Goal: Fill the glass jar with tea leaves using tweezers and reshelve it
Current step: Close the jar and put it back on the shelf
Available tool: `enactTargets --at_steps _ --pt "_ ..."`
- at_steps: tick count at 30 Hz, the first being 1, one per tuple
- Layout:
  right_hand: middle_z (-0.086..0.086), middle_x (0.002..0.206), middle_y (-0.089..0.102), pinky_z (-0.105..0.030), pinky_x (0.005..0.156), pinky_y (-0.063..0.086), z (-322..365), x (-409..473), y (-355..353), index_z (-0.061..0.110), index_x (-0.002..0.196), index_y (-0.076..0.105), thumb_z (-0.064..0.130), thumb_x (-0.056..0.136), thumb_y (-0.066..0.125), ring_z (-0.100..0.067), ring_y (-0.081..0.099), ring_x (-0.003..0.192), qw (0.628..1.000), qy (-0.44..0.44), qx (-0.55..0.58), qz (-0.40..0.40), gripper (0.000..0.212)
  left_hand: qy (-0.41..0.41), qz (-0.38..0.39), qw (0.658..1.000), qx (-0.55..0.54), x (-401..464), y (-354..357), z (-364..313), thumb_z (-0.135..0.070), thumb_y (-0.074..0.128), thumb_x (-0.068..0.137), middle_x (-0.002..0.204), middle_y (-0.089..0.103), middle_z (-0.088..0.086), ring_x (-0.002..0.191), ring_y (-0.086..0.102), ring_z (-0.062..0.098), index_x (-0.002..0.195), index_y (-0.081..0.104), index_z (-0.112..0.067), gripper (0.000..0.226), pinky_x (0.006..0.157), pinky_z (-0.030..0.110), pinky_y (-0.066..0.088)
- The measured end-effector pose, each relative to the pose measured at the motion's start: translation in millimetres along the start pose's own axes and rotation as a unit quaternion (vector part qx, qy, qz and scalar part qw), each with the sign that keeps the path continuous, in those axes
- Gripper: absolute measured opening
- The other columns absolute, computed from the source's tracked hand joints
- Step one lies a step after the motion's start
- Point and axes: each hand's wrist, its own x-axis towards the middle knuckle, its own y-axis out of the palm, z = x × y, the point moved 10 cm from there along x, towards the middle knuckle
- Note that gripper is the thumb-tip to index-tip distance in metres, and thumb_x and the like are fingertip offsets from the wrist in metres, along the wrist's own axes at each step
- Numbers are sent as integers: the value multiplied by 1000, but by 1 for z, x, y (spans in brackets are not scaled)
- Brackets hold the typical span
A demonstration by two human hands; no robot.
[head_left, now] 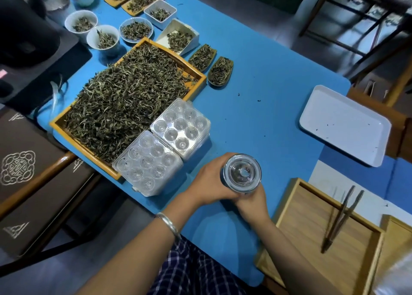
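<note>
We're at the very start, as far as we can judge. Both hands are on the glass jar (242, 174), near edge of the blue table (256, 76), roughly centre: left hand (209, 181) wraps its left side with fingers curled round it, right hand (252, 203) holds it from the near side underneath, fingers mostly hidden by the jar. Jar is seen from above with its glass lid (243, 172) on; contents look clear, we see no leaves in it, though glare makes that a soft call. Tweezers (341, 216) lie untouched in the wooden tray (289, 219) to the near right, well apart from both hands. Leaf supply is the big orange tray of tea leaves (124, 98) at left, just past the 2 clear cavity boxes (162, 147); white tray (343, 125) at right holds only crumbs. Done: jar is at the work spot. Left: lid off, pick up tweezers, move leaves tray to jar, lid on, reshelve. No shelf in view, so we can't tell where it goes back.
</note>
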Motion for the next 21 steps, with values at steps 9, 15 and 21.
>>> enactTargets --at_steps 9,15,21 --pt "20 108 66 -12 81 47 77 0 -18 43 111 56 32 60 83 -1 62 102 997 -74 13 -3 59 56 -12 996 -74 -1 -43 -63 -29 95 50 117 69 -15 111 64 5 120 60 -46 80 92 22 52" --pt "17 106 68 -18 81 50 180 2 -7 39 108 57 41 58 88 -4 63 100 983 -176 53 20 58 116 -59 989 -65 -21 -107 -150 -26 93 49 110 73 -12 106 67 8 114 64 -44 73 97 31 52" --pt "15 97 70 -13 72 50 309 -30 37 30 102 62 37 61 89 0 65 90 948 -296 79 91 50 175 -161 969 -75 -99 -196 -233 0 89 59 110 73 -10 106 67 6 127 56 -19 78 84 18 52"
